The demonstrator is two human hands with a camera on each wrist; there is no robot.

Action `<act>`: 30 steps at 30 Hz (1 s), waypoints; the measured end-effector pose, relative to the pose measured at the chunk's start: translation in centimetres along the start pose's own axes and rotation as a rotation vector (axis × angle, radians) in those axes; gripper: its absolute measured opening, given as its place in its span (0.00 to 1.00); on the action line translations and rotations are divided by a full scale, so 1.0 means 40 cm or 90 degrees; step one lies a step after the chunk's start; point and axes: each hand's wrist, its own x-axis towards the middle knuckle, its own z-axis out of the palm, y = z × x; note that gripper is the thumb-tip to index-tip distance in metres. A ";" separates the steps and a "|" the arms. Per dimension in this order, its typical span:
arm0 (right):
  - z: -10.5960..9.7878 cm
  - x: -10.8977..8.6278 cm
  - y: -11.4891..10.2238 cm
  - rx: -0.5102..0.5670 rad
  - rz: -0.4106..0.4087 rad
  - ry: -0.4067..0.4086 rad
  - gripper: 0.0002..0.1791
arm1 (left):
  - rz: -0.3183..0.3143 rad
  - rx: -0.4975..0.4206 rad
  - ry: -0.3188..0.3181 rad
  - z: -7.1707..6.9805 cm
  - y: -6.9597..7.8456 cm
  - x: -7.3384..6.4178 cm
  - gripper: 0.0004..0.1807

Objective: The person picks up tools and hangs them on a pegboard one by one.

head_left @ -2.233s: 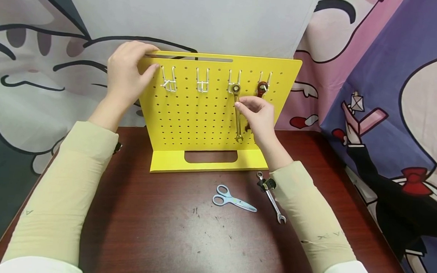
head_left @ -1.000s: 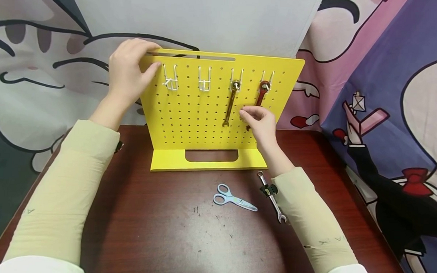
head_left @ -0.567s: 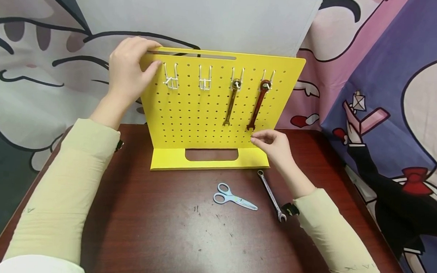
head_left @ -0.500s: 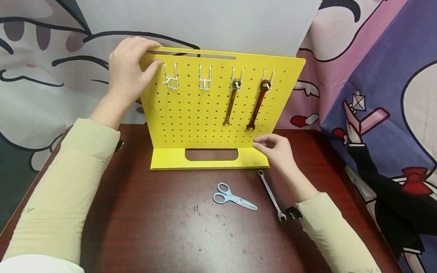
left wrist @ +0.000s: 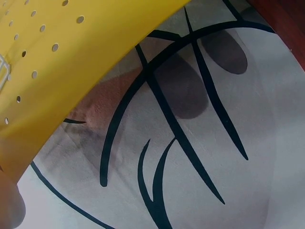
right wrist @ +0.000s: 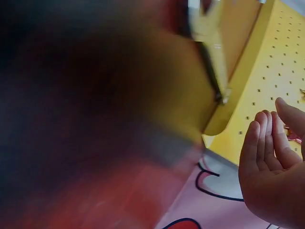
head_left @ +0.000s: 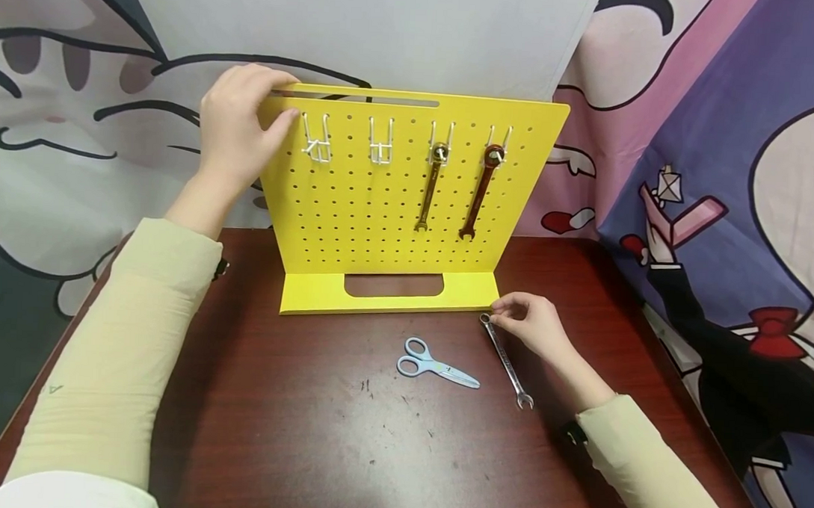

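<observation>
My left hand [head_left: 239, 125] grips the top left corner of a yellow pegboard [head_left: 375, 208], thumb on the front face and fingers over the top edge. In the left wrist view only part of a finger [left wrist: 9, 202] shows beside the board. At the board's lower right, my right hand [head_left: 531, 322] has its fingertips right at the ring end of a silver combination wrench [head_left: 506, 362] lying on the table. The right wrist view shows that hand [right wrist: 274, 162] with fingers loosely bent and thumb apart. A gold wrench [head_left: 430, 189] and a red wrench [head_left: 480, 193] hang on the board's hooks.
Light blue scissors [head_left: 437, 365] lie on the dark red table [head_left: 294, 414], left of the silver wrench. Two white wire hooks, a left hook [head_left: 317, 142] and a middle one [head_left: 380, 145], carry nothing. A cartoon-printed cloth [head_left: 707, 145] closes off the right side.
The gold wrench, earlier in my right hand, now hangs on the third hook. My right hand has let go and moved down to the silver wrench. My left hand keeps its grip.
</observation>
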 end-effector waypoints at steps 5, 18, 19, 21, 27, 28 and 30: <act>0.007 -0.019 0.035 -0.015 0.001 -0.031 0.09 | 0.003 0.000 0.004 0.000 0.000 0.000 0.16; 0.024 -0.046 0.073 -0.029 0.008 -0.079 0.11 | 0.013 -0.004 0.007 0.004 -0.003 0.000 0.16; 0.024 -0.046 0.074 -0.030 0.010 -0.079 0.11 | 0.013 -0.003 0.006 0.004 -0.003 0.000 0.16; 0.025 -0.047 0.075 -0.033 0.015 -0.077 0.12 | 0.013 -0.003 0.005 0.005 -0.004 0.001 0.16; 0.031 -0.044 0.070 -0.061 0.041 -0.064 0.13 | 0.008 -0.003 0.003 0.005 -0.003 0.002 0.17; 0.034 -0.044 0.068 -0.066 0.044 -0.063 0.13 | 0.007 -0.003 0.003 0.004 -0.004 0.001 0.17; 0.040 -0.042 0.066 -0.075 0.046 -0.064 0.14 | 0.002 -0.002 0.002 0.000 -0.005 -0.002 0.17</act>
